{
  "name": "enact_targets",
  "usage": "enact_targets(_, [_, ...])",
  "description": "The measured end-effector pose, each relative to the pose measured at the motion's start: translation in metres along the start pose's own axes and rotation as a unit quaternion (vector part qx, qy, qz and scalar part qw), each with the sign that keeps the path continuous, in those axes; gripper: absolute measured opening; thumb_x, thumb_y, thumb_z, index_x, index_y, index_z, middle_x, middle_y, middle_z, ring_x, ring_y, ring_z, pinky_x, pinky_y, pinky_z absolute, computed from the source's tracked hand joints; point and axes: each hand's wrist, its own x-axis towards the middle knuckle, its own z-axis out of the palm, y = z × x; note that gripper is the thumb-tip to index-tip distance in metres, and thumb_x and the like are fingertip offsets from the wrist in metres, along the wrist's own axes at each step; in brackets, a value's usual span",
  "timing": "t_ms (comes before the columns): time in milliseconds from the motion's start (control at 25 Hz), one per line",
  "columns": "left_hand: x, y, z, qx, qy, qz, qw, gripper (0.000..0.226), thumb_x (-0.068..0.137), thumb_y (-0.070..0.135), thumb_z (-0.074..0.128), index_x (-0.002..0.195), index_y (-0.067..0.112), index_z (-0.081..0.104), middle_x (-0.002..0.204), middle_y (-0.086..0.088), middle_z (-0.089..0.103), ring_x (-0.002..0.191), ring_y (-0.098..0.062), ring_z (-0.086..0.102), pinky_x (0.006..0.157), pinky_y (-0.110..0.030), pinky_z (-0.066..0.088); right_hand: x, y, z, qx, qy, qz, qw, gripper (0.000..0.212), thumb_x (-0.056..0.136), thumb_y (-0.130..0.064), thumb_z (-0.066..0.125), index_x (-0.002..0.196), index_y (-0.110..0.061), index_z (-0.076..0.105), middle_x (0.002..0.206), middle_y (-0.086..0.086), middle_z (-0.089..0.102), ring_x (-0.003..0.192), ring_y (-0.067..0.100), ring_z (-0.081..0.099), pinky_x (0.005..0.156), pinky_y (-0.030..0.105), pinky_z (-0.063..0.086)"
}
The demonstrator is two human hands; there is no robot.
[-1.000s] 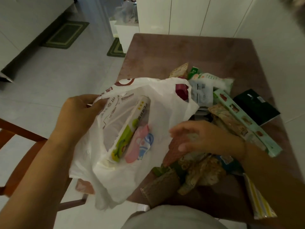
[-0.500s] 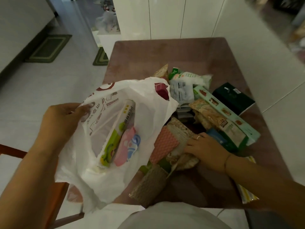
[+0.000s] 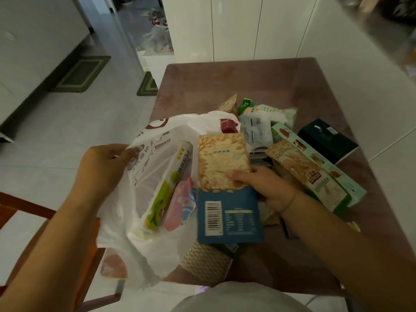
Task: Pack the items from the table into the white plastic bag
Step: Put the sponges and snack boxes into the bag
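My left hand (image 3: 105,167) grips the left rim of the white plastic bag (image 3: 144,251) and holds its mouth wide at the table's left edge. Inside the bag lie a long white-and-green box (image 3: 167,188) and a pink packet (image 3: 181,203). My right hand (image 3: 263,188) holds a flat beige-and-blue snack pouch (image 3: 225,188) lifted off the pile, its back with a barcode facing me, right beside the bag's mouth. More packets stay on the brown table (image 3: 225,86).
On the table's right half lie a long mint-green box (image 3: 319,163), a tan Squirrels packet (image 3: 299,167), a dark green box (image 3: 326,138), white-green packets (image 3: 263,118) and a gold textured pouch (image 3: 207,264). An orange chair (image 3: 20,212) stands left, below the bag.
My right hand has picked the beige-and-blue pouch out of the pile and raised it leftwards to the bag's mouth. The left hand keeps holding the bag's rim.
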Motion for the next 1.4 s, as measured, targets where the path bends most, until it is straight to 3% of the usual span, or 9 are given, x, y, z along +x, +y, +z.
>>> enact_targets(280, [0.004,-0.003,-0.002,0.033,-0.024,0.007,0.999,0.028,0.088,0.039,0.057,0.106,0.021,0.069,0.104,-0.008,0.070,0.078,-0.028,0.066,0.071,-0.043,0.056,0.077,0.022,0.110,0.149,-0.019,0.110,0.982,0.010,0.084,-0.026,0.063,0.089,-0.020,0.058,0.091,0.007,0.065,0.087,0.023,0.061,0.076,0.036,0.052])
enact_targets(440, [0.008,-0.008,-0.007,0.018,-0.014,0.003,1.000,0.029,0.090,0.035,0.053,0.110,0.019,0.068,0.107,-0.007,0.070,0.083,-0.028,0.065,0.073,-0.042,0.053,0.118,0.031,0.155,0.065,0.047,0.056,0.995,0.027,0.081,-0.033,0.064,0.097,-0.012,0.064,0.108,0.008,0.067,0.096,0.025,0.062,0.087,0.035,0.053])
enact_targets(640, [0.014,-0.016,-0.014,0.011,-0.008,0.005,1.000,0.029,0.090,0.034,0.054,0.110,0.017,0.068,0.108,-0.011,0.069,0.085,-0.030,0.065,0.071,-0.039,0.051,0.150,0.035,0.170,-0.029,0.116,0.016,0.993,0.052,0.078,-0.044,0.063,0.114,-0.007,0.061,0.117,0.011,0.063,0.101,0.028,0.062,0.081,0.030,0.051])
enact_targets(840, [0.015,-0.018,-0.014,-0.006,-0.001,-0.004,1.000,0.025,0.089,0.033,0.056,0.108,0.021,0.067,0.108,-0.009,0.068,0.084,-0.029,0.064,0.064,-0.029,0.048,0.155,0.033,0.165,-0.105,0.043,-0.011,0.994,0.068,0.072,-0.044,0.072,0.127,-0.010,0.052,0.129,0.009,0.059,0.117,0.026,0.056,0.098,0.034,0.047])
enact_targets(920, [0.015,-0.018,-0.014,-0.006,-0.006,-0.013,1.000,0.025,0.089,0.032,0.056,0.110,0.022,0.066,0.103,-0.005,0.067,0.084,-0.028,0.065,0.063,-0.028,0.048,0.133,0.025,0.147,-0.175,0.018,-0.085,0.981,0.074,0.068,-0.043,0.075,0.128,-0.012,0.048,0.128,0.008,0.055,0.117,0.023,0.053,0.100,0.036,0.046])
enact_targets(1080, [0.015,-0.019,-0.012,-0.014,0.004,-0.019,1.000,0.026,0.088,0.034,0.057,0.110,0.023,0.065,0.094,0.001,0.061,0.078,-0.022,0.061,0.057,-0.025,0.045,0.035,0.033,0.083,-0.271,0.048,-0.368,0.888,0.026,0.082,-0.026,0.066,0.103,-0.014,0.057,0.098,0.000,0.056,0.085,0.008,0.054,0.075,0.016,0.048])
enact_targets(1160, [0.016,-0.019,-0.011,-0.017,0.009,-0.011,1.000,0.027,0.088,0.034,0.058,0.110,0.021,0.067,0.092,0.001,0.062,0.076,-0.020,0.061,0.064,-0.030,0.047,-0.007,0.065,0.051,-0.299,0.072,-0.420,0.854,0.026,0.082,-0.039,0.063,0.093,-0.017,0.059,0.087,-0.005,0.058,0.077,0.005,0.053,0.071,0.011,0.046])
enact_targets(1280, [0.016,-0.020,-0.009,-0.018,0.016,-0.011,1.000,0.028,0.088,0.034,0.059,0.111,0.020,0.067,0.090,0.001,0.062,0.071,-0.014,0.059,0.066,-0.031,0.046,-0.023,0.121,0.027,-0.351,0.028,-0.246,0.903,0.058,0.065,-0.070,0.060,0.097,-0.021,0.057,0.090,-0.007,0.059,0.081,0.004,0.055,0.071,0.015,0.048])
enact_targets(1400, [0.017,-0.022,-0.007,-0.015,0.021,-0.030,0.999,0.029,0.086,0.035,0.062,0.110,0.020,0.068,0.089,0.001,0.062,0.072,-0.016,0.060,0.062,-0.031,0.046,-0.015,0.155,0.033,-0.391,-0.028,-0.094,0.915,0.077,0.050,-0.078,0.061,0.103,-0.022,0.052,0.091,-0.007,0.056,0.086,0.011,0.058,0.074,0.026,0.051])
